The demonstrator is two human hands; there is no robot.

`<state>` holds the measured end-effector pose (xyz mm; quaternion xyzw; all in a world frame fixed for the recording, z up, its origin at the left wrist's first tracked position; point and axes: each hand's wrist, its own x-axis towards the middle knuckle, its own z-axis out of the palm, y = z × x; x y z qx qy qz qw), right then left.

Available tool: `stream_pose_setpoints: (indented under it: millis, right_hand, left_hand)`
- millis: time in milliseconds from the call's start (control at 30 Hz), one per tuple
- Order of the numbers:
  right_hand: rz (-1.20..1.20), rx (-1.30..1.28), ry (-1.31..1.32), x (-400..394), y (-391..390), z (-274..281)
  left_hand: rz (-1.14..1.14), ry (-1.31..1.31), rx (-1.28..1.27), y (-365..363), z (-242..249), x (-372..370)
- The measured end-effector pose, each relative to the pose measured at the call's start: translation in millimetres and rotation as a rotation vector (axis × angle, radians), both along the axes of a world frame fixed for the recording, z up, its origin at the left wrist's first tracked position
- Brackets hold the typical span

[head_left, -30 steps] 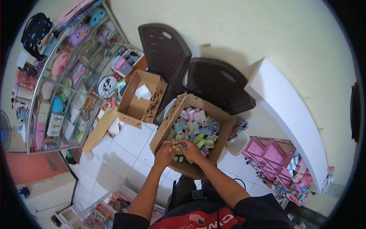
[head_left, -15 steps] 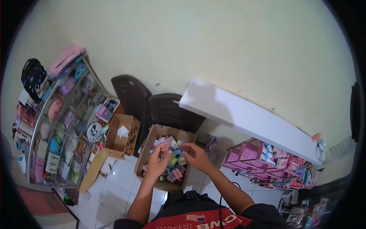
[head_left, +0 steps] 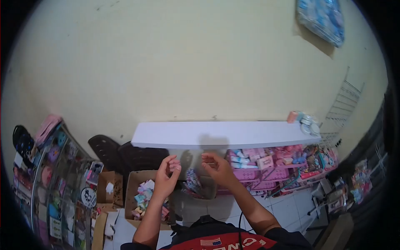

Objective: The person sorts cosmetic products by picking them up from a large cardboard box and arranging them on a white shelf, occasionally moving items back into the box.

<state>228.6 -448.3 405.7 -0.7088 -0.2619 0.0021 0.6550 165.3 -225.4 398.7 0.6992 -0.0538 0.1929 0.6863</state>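
Note:
My left hand is held up with its fingers loosely curved and apart, and I see nothing in it. Below and left of it stands a cardboard box full of small pastel-coloured packets. My right hand hovers level with the left, fingers bent, thumb apart, nothing visible in its grasp. Just beyond both hands runs the front edge of a long white shelf on the wall. Neither hand touches it. A shadow lies on the shelf near its middle.
Round white items and an orange box sit at the shelf's right end. Pink baskets of goods stand below. Dark plastic chairs, a smaller carton and a glass display case are to the left.
The view has swung to the right and up, bringing the white shelf in front of me. My hands have left the space over the cardboard box, which now lies to their left.

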Motion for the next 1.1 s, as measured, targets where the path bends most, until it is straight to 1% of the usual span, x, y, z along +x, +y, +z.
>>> stream_pose_setpoints:
  millis: [67, 167, 300, 400, 533, 600, 633, 700, 733, 800, 833, 900, 933, 1000, 1033, 1100]
  right_hand:
    - [-0.046, 0.021, 0.006, -4, -33, -2]
    - [-0.119, 0.028, 0.032, -15, -81, 2]
    - [-0.224, 0.02, 0.025, -33, -139, 20]
    - [-0.322, -0.005, 0.037, -37, -176, 32]
    - [-0.447, 0.025, 0.062, -28, -217, 21]
    - [-0.477, 0.058, 0.038, -23, -236, 20]
    - [-0.499, 0.056, 0.039, -18, -246, 17]
    - [-0.5, 0.089, -0.014, -6, -267, 13]
    - [-0.517, 0.085, -0.018, 0, -277, 14]
    - [-0.595, 0.022, 0.012, 13, -296, 21]
    - [-0.614, 0.02, 0.004, 22, -306, 26]
    - [-0.676, -0.069, 0.024, 38, -325, 36]
    - [-0.693, -0.075, 0.023, 48, -335, 39]
    - [-0.76, -0.15, -0.096, 70, -354, 45]
    - [-0.766, -0.156, -0.099, 82, -363, 48]
    - [-0.825, -0.289, -0.169, 104, -379, 52]
  left_hand:
    - [-0.041, -0.013, 0.005, -31, -7, 8]
    - [-0.118, 0.002, 0.027, -81, 0, 11]
    - [-0.223, 0.039, 0.057, -136, 5, 25]
    - [-0.313, 0.014, 0.085, -173, 13, 38]
    - [-0.439, -0.037, 0.128, -216, 22, 64]
    - [-0.477, 0.055, 0.138, -239, 25, 79]
    - [-0.499, 0.055, 0.137, -250, 24, 89]
    - [-0.52, -0.016, 0.223, -273, 22, 112]
    - [-0.536, -0.021, 0.219, -284, 24, 122]
    - [-0.612, 0.06, 0.103, -308, 30, 142]
    - [-0.63, 0.051, 0.102, -319, 32, 158]
    - [-0.642, -0.086, 0.168, -343, 33, 188]
    - [-0.659, -0.089, 0.162, -356, 35, 202]
    - [-0.582, -0.213, 0.268, -381, 44, 231]
    - [-0.587, -0.217, 0.262, -392, 47, 246]
    - [-0.588, -0.278, 0.375, -413, 48, 274]
